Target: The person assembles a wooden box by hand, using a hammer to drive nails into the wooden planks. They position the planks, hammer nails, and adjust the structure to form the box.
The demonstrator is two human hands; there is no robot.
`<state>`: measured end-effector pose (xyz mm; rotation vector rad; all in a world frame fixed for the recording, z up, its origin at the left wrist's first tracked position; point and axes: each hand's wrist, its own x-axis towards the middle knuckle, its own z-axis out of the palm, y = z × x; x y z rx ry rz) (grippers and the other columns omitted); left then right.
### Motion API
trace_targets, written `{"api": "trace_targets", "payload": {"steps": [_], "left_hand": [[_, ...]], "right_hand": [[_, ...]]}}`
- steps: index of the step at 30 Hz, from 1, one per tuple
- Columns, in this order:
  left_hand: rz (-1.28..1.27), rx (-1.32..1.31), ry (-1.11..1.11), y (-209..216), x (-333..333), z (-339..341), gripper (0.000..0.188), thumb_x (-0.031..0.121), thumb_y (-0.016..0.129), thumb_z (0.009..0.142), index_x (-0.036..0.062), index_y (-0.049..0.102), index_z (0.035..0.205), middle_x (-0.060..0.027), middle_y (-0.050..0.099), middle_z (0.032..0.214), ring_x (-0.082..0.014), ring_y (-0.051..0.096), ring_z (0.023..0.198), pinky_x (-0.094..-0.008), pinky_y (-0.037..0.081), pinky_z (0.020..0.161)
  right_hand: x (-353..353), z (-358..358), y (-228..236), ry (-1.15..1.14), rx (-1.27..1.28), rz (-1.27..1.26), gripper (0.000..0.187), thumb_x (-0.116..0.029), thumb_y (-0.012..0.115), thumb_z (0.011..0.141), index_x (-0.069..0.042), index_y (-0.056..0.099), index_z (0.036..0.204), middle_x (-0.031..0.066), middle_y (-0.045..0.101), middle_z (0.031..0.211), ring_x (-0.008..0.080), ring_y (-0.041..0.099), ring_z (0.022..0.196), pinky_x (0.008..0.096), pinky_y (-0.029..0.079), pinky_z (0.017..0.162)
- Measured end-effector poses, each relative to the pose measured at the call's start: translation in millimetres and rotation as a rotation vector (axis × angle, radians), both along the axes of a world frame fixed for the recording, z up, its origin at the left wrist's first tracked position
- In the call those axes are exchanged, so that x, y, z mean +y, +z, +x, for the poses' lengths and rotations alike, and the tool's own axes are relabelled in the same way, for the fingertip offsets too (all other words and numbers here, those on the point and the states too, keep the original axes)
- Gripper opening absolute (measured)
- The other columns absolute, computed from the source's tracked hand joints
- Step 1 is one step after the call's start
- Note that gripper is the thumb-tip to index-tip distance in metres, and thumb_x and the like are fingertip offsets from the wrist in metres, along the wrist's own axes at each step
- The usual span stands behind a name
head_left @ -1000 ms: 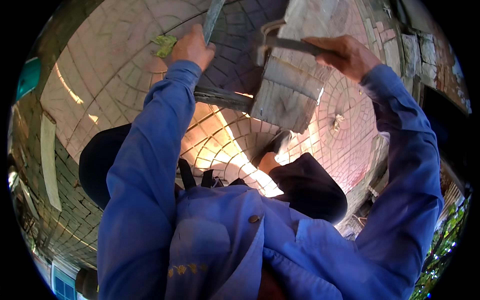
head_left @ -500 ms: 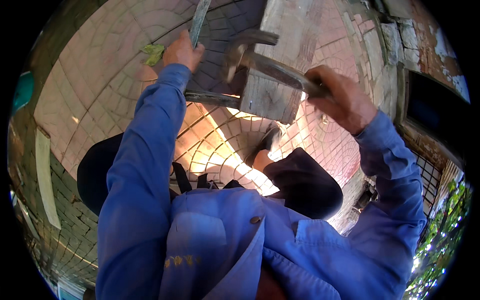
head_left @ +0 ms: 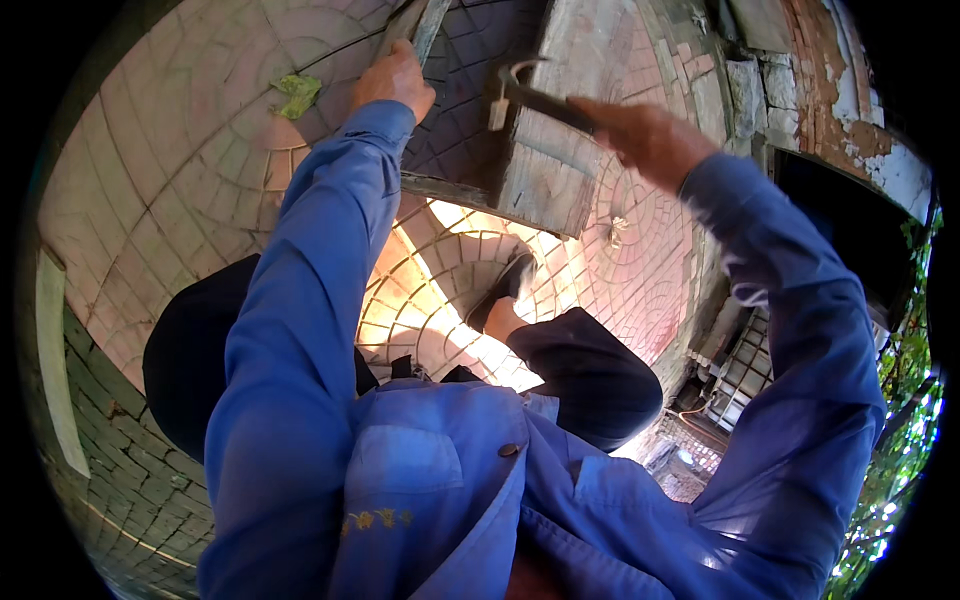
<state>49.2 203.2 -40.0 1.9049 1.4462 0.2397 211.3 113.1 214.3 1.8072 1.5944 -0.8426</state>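
Note:
My right hand [head_left: 645,138] is closed around the handle of a claw hammer [head_left: 550,108]. The hammer's head, slightly blurred, is over the left side of a thick, weathered wooden beam [head_left: 548,188]; whether it touches the wood I cannot tell. Up at the left, my left hand [head_left: 392,82] wraps round a narrow grey wooden strip [head_left: 432,28] that runs out of the top of the picture. A thin wooden crosspiece [head_left: 448,190] extends leftward from the near end of the beam, partly behind my left sleeve.
Pinkish patterned paving [head_left: 180,150] lies below, with a yellow-green leaf [head_left: 297,95] on it. My foot [head_left: 505,295] is on sunlit paving near the beam's end. A pale board [head_left: 60,360] lies at far left; a worn brick wall [head_left: 810,90] stands at right.
My right hand and the hammer have moved away from me and look smaller, lower toward the beam. My left hand has shifted a little right and farther up, still on the strip.

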Motion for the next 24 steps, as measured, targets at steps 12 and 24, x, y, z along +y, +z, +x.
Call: {"api": "trace_targets", "payload": {"steps": [12,24], "left_hand": [[0.053,-0.03,0.005,-14.2,3.4,-9.8,0.04,0.019,0.065,0.081,-0.0025,0.047,0.109,-0.03,0.066,0.101,-0.0461,0.064,0.096,-0.0525,0.052,0.083],[0.073,-0.034,0.009,-21.3,3.1,-5.5,0.038,0.019,0.065,0.081,-0.0023,0.047,0.106,-0.0304,0.066,0.099,-0.0465,0.065,0.093,-0.0524,0.052,0.082]], "right_hand": [[-3.6,-1.1,-10.3,0.211,-0.053,0.182,0.051,-0.011,0.049,0.099,-0.018,0.038,0.148,0.0162,0.067,0.082,0.0211,0.065,0.064,0.0315,0.057,0.061],[-31.2,13.5,0.5,0.156,0.006,0.097,0.045,-0.014,0.047,0.101,-0.016,0.042,0.146,0.0189,0.067,0.095,0.0252,0.067,0.08,0.0396,0.054,0.072]]}}
